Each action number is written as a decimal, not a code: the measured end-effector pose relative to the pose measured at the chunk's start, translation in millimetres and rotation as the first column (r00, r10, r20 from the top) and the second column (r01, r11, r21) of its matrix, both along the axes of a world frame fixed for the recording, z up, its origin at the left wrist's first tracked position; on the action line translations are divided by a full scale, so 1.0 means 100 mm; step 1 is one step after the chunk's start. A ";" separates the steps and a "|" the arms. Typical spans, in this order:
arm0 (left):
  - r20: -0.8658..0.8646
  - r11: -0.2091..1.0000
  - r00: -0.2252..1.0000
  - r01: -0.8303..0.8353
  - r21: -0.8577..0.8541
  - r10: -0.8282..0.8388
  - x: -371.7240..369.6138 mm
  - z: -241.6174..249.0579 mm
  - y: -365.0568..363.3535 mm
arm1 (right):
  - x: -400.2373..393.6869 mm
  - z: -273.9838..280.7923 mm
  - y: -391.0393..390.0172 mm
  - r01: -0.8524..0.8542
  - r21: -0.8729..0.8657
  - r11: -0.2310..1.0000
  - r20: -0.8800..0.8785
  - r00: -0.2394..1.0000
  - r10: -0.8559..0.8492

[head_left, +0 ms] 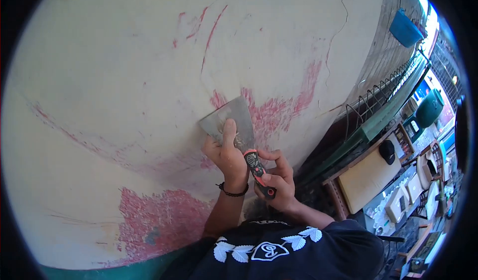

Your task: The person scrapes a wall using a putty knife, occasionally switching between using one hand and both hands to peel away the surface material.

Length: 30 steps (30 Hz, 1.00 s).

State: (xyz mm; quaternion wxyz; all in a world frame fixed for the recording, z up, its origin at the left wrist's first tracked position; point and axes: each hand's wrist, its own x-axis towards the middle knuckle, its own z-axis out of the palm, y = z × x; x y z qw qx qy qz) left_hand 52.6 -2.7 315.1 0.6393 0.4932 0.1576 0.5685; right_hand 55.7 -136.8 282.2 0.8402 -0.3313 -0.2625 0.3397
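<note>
A wide putty knife [242,133] is tilted against the cream wall [134,66], its broad steel edge at a patch of red showing through the paint. My left hand [229,155], with a dark braided bracelet at the wrist, grips the blade, thumb laid flat along its face and fingers behind it. Around the black and red handle [258,173] my right hand [279,180] is closed, thumb on the side of the grip. Red scraped streaks [279,113] run to the right of the blade. A larger bare red area [164,220] lies lower left.
A thin crack [328,56] runs down the wall's upper right. To the right stand a green ledge with wire coils [371,125], a padded bench [368,185] with a black cap [387,152], and a cluttered table [386,210]. A blue basin [406,28] hangs at upper right.
</note>
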 end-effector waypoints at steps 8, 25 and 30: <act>0.053 0.993 0.998 0.038 -0.108 -0.032 -0.05 0.15 -0.08 | -0.07 0.05 -0.03 -0.023 -0.035 0.999 -0.029 0.999 0.022; -0.012 0.996 0.998 0.055 -0.070 -0.056 -0.20 0.21 -0.07 | -0.17 0.03 0.03 -0.030 0.009 1.000 0.003 1.000 0.030; -0.047 0.998 0.997 -0.060 0.005 0.060 -0.24 0.06 0.06 | -0.29 -0.02 0.05 -0.045 0.003 0.999 -0.021 0.999 0.045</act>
